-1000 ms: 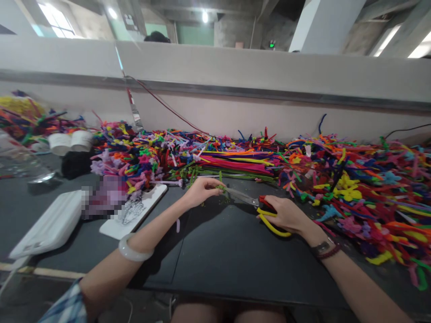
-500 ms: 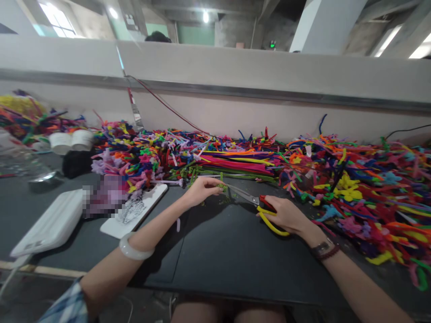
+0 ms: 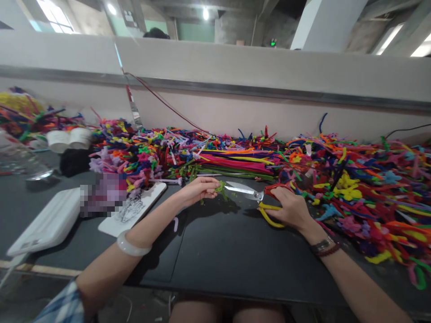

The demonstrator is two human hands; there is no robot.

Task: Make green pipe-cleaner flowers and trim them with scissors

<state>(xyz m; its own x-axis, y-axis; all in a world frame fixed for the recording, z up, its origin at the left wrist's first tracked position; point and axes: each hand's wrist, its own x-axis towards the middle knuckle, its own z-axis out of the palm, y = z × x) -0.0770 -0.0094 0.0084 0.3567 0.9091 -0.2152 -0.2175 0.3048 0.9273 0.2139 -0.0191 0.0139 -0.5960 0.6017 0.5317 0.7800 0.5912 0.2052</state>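
Observation:
My left hand pinches a small green pipe cleaner piece above the dark table. My right hand is wrapped round the handles of a pair of scissors, one handle red and the other yellow. The blades point left, and their tips reach the green piece at my left fingertips. Green scraps lie on the table beneath the blades. Just behind, a bundle of straight pipe cleaners in pink, yellow and green lies sideways.
Heaps of colourful pipe cleaners cover the right side and back of the table. At left are a white phone, a white power bank with a cable, and white cups. A pale partition stands behind.
The scissors have turned and their handles have spread, with the blades now at the green piece. My left hand has shifted slightly left and down.

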